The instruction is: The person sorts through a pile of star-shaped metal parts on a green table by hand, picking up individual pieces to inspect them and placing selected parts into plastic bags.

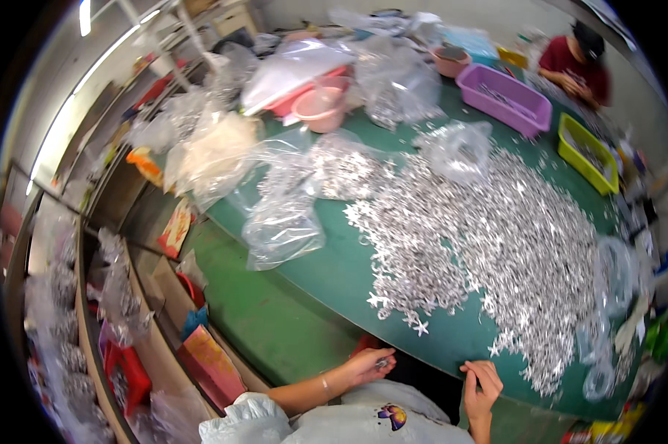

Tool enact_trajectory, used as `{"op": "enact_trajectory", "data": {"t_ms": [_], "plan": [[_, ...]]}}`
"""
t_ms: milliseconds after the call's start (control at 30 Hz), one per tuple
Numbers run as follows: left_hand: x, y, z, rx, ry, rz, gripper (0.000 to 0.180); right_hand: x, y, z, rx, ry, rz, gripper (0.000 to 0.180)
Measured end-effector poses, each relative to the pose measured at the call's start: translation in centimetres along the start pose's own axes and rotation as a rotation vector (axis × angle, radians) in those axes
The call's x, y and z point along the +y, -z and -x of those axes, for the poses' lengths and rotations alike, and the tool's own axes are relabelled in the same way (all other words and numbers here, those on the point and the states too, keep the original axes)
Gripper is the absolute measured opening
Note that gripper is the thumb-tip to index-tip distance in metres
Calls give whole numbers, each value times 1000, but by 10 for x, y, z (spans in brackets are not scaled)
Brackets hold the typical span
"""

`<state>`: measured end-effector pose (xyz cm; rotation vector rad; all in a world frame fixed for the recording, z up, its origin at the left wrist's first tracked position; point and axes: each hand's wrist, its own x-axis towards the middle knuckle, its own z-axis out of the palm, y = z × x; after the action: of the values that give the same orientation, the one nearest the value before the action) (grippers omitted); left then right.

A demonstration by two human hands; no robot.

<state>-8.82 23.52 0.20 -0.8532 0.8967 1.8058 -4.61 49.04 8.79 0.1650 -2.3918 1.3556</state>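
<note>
Head view: green tabletop point(334, 274) carries broad heap of small silvery metal pieces point(497, 244), clear plastic bags point(282, 222) at far-left. Left hand point(367, 364) at near edge, fingers closed on small metal piece point(383, 362). Right hand point(482, 385) on edge, fingers curled, contents unclear. Judgement: pick single pieces from heap edge, keep pinch firm.

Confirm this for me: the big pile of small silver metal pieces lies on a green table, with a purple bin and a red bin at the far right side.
Not quite. The head view shows the pile of silver pieces on the green table and the purple bin, but the other bin at the far right is yellow-green, not red.
</note>
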Motion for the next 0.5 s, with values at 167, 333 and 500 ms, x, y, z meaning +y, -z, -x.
{"op": "enact_trajectory", "data": {"t_ms": [167,333,500], "plan": [[46,15,76,-71,-269,473,25,17,-2,1,33,-4,13,11],[148,25,146,-323,-826,750,11,19,4,-1,-2,-73,139,13],[272,52,141,-80,-1147,1012,22,31,-2,2,20,1,151,13]]}}
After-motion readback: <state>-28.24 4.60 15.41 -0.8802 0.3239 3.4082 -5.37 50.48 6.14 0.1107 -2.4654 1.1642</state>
